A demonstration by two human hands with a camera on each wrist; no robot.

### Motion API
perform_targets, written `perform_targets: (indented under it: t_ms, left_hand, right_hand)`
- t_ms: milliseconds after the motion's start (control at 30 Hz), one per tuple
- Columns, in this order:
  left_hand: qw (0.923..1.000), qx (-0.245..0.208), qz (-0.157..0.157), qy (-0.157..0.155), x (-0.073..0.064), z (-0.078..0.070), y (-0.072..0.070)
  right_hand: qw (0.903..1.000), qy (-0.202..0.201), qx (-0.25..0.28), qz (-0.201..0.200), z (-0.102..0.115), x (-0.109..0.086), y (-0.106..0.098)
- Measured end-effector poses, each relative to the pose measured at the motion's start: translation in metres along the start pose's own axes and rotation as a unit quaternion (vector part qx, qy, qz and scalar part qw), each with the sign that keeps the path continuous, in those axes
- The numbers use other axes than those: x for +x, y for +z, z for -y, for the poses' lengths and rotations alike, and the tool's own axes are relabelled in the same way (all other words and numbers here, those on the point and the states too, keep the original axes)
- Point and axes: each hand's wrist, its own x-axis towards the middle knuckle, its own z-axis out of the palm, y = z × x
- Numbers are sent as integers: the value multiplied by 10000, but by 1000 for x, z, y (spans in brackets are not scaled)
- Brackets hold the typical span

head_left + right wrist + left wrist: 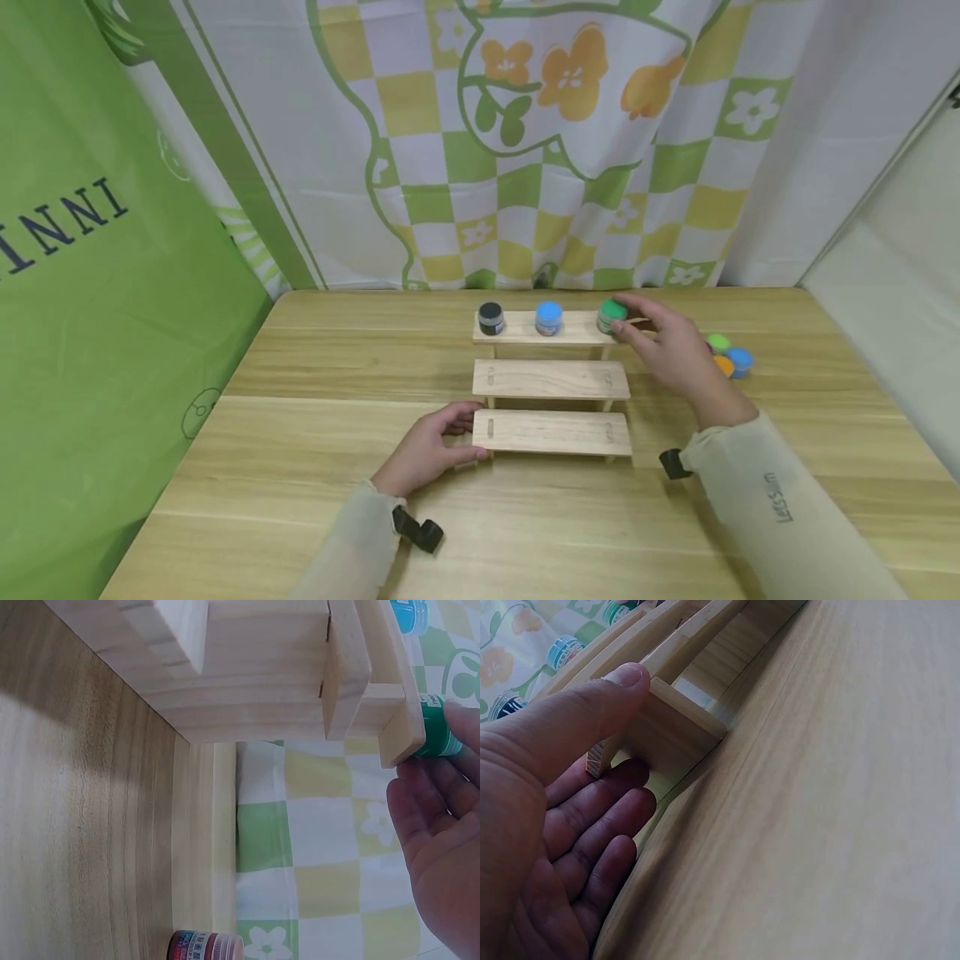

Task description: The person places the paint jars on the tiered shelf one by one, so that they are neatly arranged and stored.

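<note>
A three-step wooden rack [551, 432] stands on the table. My left hand [431, 450] grips the left end of its lowest step, thumb at the front edge and fingers behind; the left wrist view shows the thumb [626, 675] against the wood. On the top step, my right hand [667, 346] pinches a small paint jar with a green lid [612, 312] at the right end. In the right wrist view the green jar [436, 727] sits at the step's edge between thumb and fingers. A black-lidded jar [491, 318] and a blue-lidded jar [548, 317] share that step.
Right of the rack, partly behind my right wrist, several more jars cluster on the table, among them a light green one [718, 343], a blue one [739, 362] and an orange one [723, 365]. A patterned curtain [510, 183] hangs behind the wooden table [315, 358].
</note>
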Motion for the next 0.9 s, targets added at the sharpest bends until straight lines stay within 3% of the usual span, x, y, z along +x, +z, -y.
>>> perform_targets:
  t_ms: [300,600,900]
  left_hand:
    - [10000,39,-19,-22,1,0,0]
    - [10000,41,-25,-86,-1,-1,-1]
    - [10000,56,-35,-69,0,0,0]
  right_hand:
    - [10000,4,-42,41,0,-1,0]
    - [9997,-243,19,69,1,0,2]
    - [9999,-82,32,147,2,-2,2]
